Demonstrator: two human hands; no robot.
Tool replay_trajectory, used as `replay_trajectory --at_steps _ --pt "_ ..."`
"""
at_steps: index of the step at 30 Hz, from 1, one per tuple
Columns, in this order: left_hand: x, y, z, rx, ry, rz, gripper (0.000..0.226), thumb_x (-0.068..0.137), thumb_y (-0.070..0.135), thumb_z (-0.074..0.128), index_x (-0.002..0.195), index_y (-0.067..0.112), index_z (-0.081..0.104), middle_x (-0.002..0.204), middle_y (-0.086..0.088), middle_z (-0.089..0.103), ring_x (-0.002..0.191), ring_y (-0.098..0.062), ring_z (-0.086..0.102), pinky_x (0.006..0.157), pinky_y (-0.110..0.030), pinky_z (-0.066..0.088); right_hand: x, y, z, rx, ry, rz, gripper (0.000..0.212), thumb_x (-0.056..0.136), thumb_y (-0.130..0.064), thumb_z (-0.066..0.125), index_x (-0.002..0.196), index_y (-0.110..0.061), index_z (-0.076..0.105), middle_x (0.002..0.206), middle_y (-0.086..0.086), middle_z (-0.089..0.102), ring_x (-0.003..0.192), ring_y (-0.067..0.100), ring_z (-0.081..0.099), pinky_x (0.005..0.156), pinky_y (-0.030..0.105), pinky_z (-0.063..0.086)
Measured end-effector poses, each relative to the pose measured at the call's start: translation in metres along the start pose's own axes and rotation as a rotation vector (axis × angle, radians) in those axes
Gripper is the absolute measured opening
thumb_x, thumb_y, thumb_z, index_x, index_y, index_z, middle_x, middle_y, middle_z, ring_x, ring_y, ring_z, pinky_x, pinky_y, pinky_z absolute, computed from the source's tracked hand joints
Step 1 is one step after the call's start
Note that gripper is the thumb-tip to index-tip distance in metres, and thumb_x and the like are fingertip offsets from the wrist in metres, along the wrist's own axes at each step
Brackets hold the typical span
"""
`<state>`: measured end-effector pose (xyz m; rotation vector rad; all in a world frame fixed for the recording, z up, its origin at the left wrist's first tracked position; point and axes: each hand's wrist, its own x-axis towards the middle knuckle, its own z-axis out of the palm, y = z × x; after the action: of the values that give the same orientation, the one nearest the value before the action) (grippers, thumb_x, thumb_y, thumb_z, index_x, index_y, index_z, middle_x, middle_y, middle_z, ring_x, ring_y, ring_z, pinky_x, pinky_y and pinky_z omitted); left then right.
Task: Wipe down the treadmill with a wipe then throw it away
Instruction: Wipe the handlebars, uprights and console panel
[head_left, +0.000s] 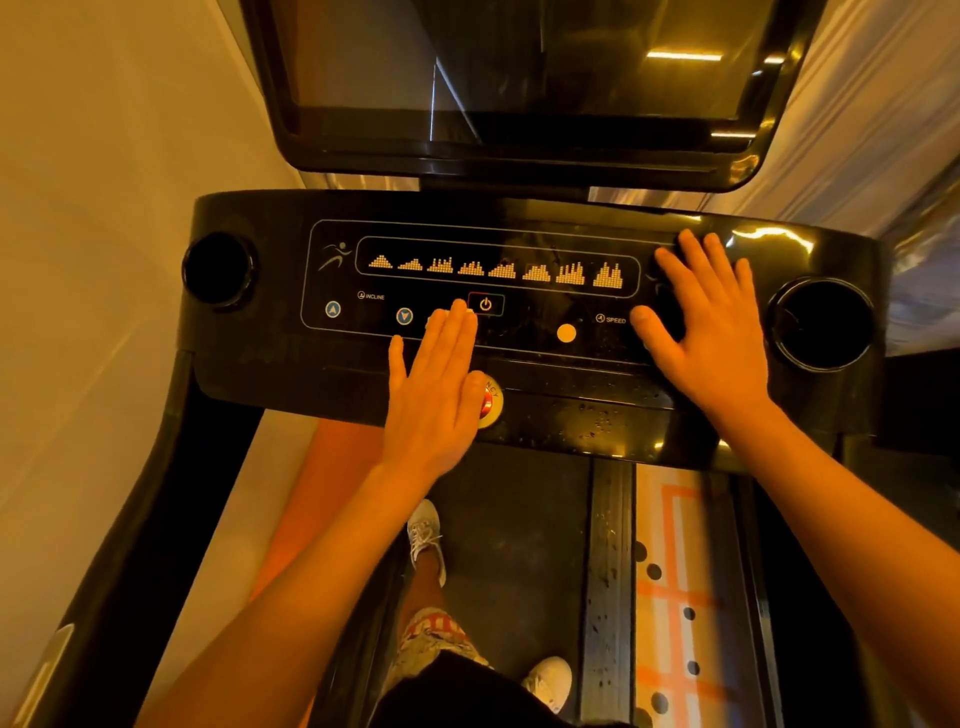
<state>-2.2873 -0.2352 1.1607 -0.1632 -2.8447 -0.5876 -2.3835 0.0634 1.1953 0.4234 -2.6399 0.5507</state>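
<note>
Two hands down on the treadmill (249, 364) console. Left hand (434, 405) flat, fingers straight and together, pressing a pale sliver taken to be the wipe (435, 318), mostly hidden under the fingertips. Right hand (711, 338) flat, fingers spread, holding nothing, just beside the right cup holder (821, 322).

Risks, as judged:
- Left fingertips just beside the power button (485, 304), thumb against the red-and-yellow stop button (491, 402). Could press either during a wiping stroke and wake or halt the belt (509, 519), with shoes (426, 535) on it or at its edge.
- Right palm lying next to the speed label. Possible accidental speed change.
- Droplets (597, 421) along the lower console edge. Risk of liquid seeping round the buttons.

Legible: "INCLINE" (374, 296), "SPEED" (615, 319), "NCY" on the stop-button ring, probably the tail of EMERGENCY. No brand name readable. Screen (519, 78) dark, showing reflections only.
</note>
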Motion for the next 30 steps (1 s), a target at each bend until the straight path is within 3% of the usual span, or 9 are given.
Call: replay_trajectory --at_steps 8,25,30 --pt "0.026 0.008 -0.011 0.009 -0.024 -0.041 0.062 0.104 0.052 0.003 0.161 0.030 -0.004 0.169 0.011 -0.010 0.155 -0.007 -0.013 0.122 -0.043 -0.016 0.001 0.000 0.000 0.001 0.004 -0.002 0.069 0.101 -0.063 0.038 0.157 -0.023 0.038 0.169 0.005 0.025 0.158 0.024 0.013 0.127 0.051 0.006" --pt "0.111 0.040 -0.012 0.032 0.029 -0.011 0.064 0.107 0.044 0.020 0.164 0.019 0.006 0.172 -0.001 -0.001 0.158 -0.019 -0.003 0.123 -0.057 -0.005 0.000 0.000 0.001 -0.002 0.010 0.005 0.067 0.101 -0.061 0.039 0.156 -0.023 0.039 0.168 0.005 0.027 0.158 0.024 0.013 0.127 0.049 0.006" --pt "0.100 0.045 -0.005 0.014 0.044 -0.028 0.063 0.110 0.041 0.024 0.165 0.019 0.004 0.172 0.000 -0.003 0.158 -0.019 -0.006 0.122 -0.051 -0.009 0.000 0.000 0.001 -0.006 0.013 0.007 0.066 0.102 -0.060 0.040 0.156 -0.022 0.039 0.168 0.005 0.027 0.158 0.024 0.013 0.128 0.050 0.007"
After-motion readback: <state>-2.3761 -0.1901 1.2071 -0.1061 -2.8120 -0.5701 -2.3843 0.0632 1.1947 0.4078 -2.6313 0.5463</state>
